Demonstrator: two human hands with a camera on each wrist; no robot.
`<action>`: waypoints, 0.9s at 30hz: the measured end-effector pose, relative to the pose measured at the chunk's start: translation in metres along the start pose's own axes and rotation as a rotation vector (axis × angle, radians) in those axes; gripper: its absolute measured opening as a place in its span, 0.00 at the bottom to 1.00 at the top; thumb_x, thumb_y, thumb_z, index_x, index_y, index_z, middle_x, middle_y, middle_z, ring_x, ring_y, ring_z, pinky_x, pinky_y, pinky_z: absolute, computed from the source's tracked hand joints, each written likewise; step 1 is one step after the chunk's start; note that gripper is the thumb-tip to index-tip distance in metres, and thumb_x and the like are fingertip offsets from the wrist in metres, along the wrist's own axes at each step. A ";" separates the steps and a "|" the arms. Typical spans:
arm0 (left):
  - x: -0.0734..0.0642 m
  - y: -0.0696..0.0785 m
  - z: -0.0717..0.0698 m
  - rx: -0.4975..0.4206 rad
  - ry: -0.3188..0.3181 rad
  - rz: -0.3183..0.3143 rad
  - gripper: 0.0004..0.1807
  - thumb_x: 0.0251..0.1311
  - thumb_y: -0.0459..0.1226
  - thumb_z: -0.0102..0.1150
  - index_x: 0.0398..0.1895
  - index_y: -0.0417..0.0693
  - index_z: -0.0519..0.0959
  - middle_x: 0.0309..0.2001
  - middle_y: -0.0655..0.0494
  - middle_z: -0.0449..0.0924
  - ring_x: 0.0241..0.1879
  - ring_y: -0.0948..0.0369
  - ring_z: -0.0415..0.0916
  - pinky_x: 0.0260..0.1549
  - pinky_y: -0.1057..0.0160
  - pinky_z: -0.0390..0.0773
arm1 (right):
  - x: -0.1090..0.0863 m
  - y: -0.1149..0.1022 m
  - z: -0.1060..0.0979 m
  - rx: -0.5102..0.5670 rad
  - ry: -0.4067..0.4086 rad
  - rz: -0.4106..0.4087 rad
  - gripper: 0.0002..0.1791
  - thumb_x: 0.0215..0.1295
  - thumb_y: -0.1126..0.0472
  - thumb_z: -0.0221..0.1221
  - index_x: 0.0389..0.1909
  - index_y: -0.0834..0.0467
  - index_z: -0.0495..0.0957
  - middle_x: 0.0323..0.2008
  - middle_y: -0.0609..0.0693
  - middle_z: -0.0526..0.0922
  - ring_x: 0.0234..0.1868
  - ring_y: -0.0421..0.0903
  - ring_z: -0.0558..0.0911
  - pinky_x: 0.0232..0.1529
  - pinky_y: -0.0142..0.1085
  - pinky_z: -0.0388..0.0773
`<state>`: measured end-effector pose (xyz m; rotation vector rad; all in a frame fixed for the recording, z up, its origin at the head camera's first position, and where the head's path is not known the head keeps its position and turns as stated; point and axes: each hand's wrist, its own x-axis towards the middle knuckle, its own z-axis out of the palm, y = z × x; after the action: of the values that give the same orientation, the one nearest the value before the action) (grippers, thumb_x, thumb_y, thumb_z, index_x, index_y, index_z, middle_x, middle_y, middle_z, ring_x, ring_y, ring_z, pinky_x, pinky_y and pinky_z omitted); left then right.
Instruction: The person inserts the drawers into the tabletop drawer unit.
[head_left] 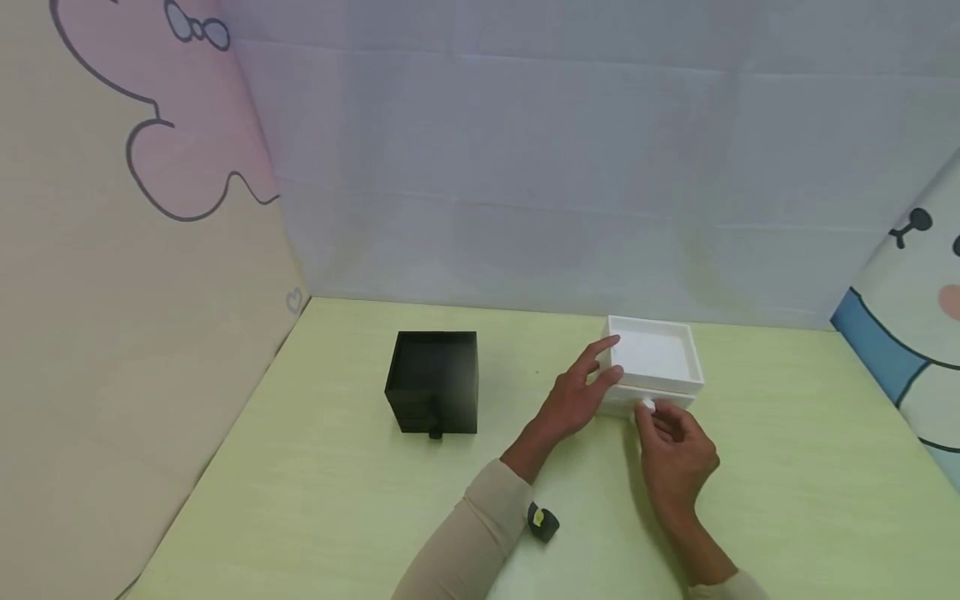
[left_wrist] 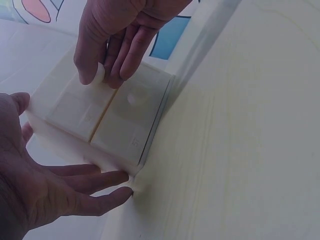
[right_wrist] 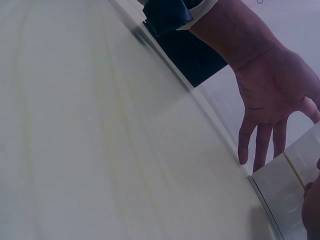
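Observation:
A small white drawer box with a shallow rimmed top stands at the back right of the table. Its front, in the left wrist view, carries two stacked drawers with a thin gap between them. My right hand pinches the white knob of the upper drawer between thumb and fingers. Below it, the lower drawer has its own round knob, untouched. Spread along the box's left side, my left hand rests with extended fingers, the thumb near the top front edge.
Left of the white box stands a black box with a recessed top and a black knob on its front. A dark device sits by my left cuff. Fabric walls enclose the pale yellow-green table at the back and sides.

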<state>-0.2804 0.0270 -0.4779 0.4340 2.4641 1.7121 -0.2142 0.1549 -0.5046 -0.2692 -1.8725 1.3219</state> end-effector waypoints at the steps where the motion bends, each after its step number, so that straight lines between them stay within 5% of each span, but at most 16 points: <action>1: 0.000 0.000 0.000 0.000 -0.002 -0.003 0.23 0.62 0.63 0.40 0.62 0.93 0.56 0.62 0.59 0.69 0.60 0.60 0.67 0.48 0.49 0.71 | 0.000 0.000 0.000 -0.003 0.001 0.002 0.10 0.49 0.65 0.70 0.33 0.64 0.84 0.28 0.60 0.84 0.24 0.30 0.81 0.25 0.21 0.75; 17: 0.002 0.003 0.000 0.002 0.005 0.004 0.23 0.63 0.63 0.40 0.62 0.92 0.56 0.64 0.66 0.65 0.62 0.60 0.65 0.49 0.48 0.70 | 0.008 0.003 0.002 -0.001 -0.010 -0.032 0.10 0.49 0.64 0.70 0.32 0.65 0.84 0.26 0.59 0.84 0.23 0.29 0.81 0.25 0.22 0.75; 27: 0.001 0.001 0.001 0.004 -0.006 -0.003 0.23 0.63 0.63 0.40 0.63 0.92 0.55 0.64 0.64 0.66 0.62 0.60 0.65 0.49 0.47 0.70 | 0.004 -0.025 -0.001 0.001 -0.025 -0.025 0.10 0.50 0.70 0.67 0.32 0.72 0.81 0.27 0.64 0.83 0.23 0.31 0.81 0.26 0.22 0.75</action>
<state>-0.2811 0.0286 -0.4773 0.4352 2.4628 1.7031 -0.2087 0.1471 -0.4808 -0.2294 -1.8897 1.3153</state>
